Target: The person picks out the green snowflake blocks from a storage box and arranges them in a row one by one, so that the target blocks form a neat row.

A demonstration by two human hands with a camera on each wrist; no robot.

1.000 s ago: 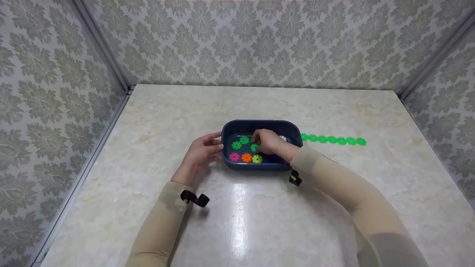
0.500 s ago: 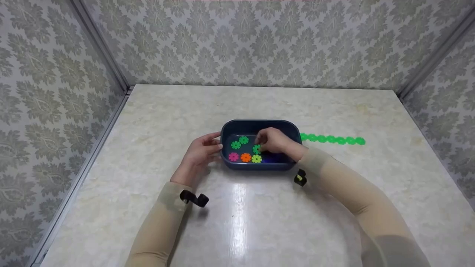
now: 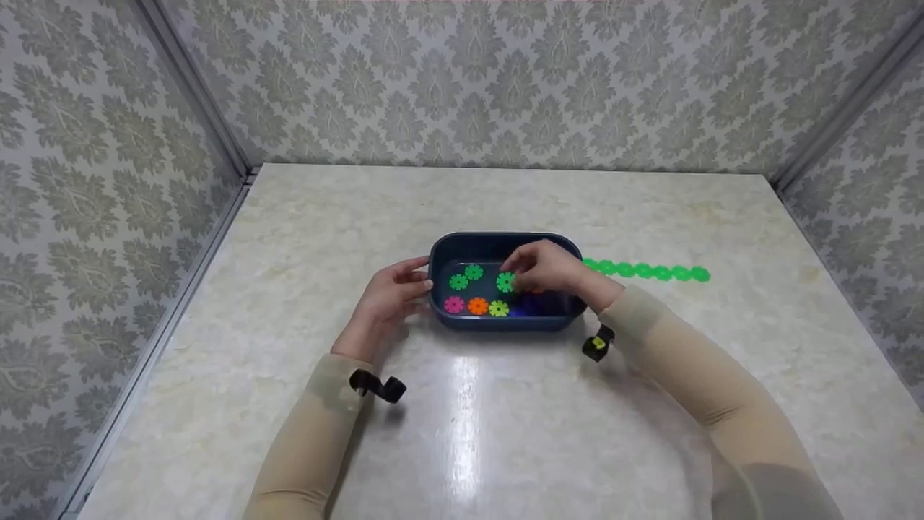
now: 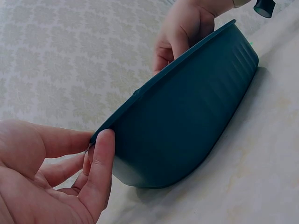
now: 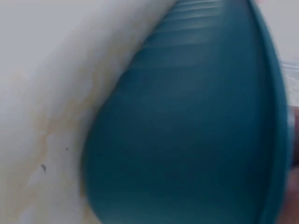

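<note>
A dark blue plastic tub (image 3: 505, 325) stands on the table. My left hand (image 3: 388, 296) holds it at its left end; in the left wrist view, the thumb and fingers are at the rim (image 4: 135, 95). Inside the tub, my right hand (image 3: 545, 269) pinches a green snowflake disc (image 3: 505, 282) between thumb and fingers. Left of that hand lie two more green discs (image 3: 458, 282), a pink disc (image 3: 454, 305), an orange disc (image 3: 478, 306) and a yellow-green disc (image 3: 499, 308). Another orange disc (image 3: 535, 290) shows partly below my right hand. The right wrist view gives mostly the tub's outer wall (image 5: 187, 116).
A straight chain of several joined green discs (image 3: 644, 271) extends right from behind the tub's right side. The marbled table (image 3: 462, 209) meets patterned walls at the back and sides. My right forearm (image 3: 693, 361) crosses over the table's right half.
My right hand has drawn up and to the right, bringing the green disc with it. An orange disc has come into view beneath it. The left hand stays at the tub's end.
</note>
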